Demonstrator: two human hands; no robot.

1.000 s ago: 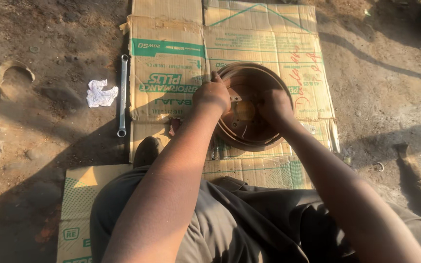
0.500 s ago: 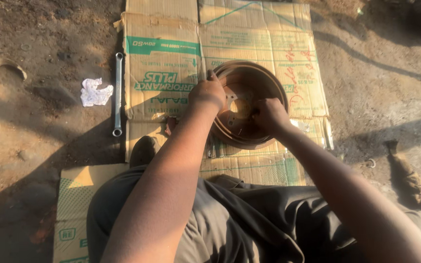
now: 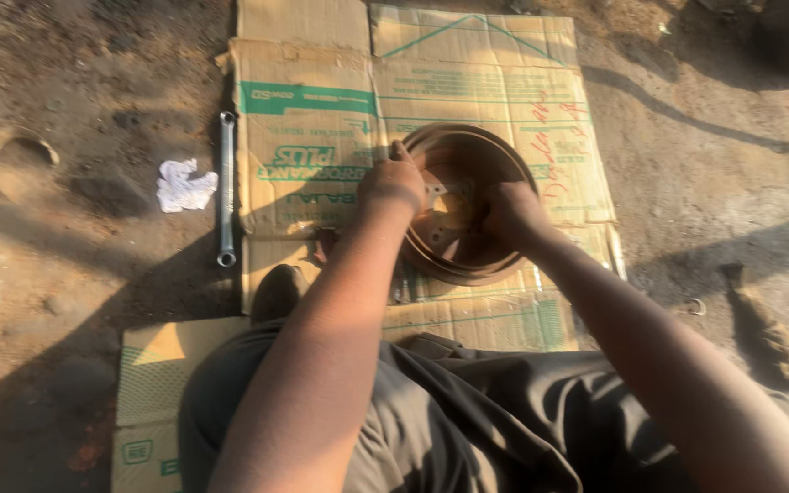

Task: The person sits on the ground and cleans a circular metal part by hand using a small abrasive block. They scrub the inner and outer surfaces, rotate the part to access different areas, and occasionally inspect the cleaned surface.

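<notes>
Two hands work on one rusty brake drum (image 3: 468, 205), which lies open side up on flattened cardboard (image 3: 321, 137) spread over the dirt ground (image 3: 93, 55). The left hand (image 3: 393, 185) is curled over the drum's near-left rim, with its fingers closed on the edge. The right hand (image 3: 513, 215) rests inside the bowl against the right inner wall; whether its fingers grip a small tool or only press on the metal cannot be told from this view.

Recommended handling, as a judgement:
- Keep the left hand clamped on the rim so the drum does not spin or slide on the cardboard.
- Apply force with the right hand toward the braced side, not away from it.
- Keep fingertips clear of the bolt holes in the centre plate (image 3: 445, 196), where edges are likely to be sharp.
- Keep the drum flat; tilting would shift its weight onto one edge.

A long wrench (image 3: 226, 187) lies on the ground just beside the cardboard's left edge, and a crumpled white rag (image 3: 184, 185) lies near it. Both are within reach of the left hand.
</notes>
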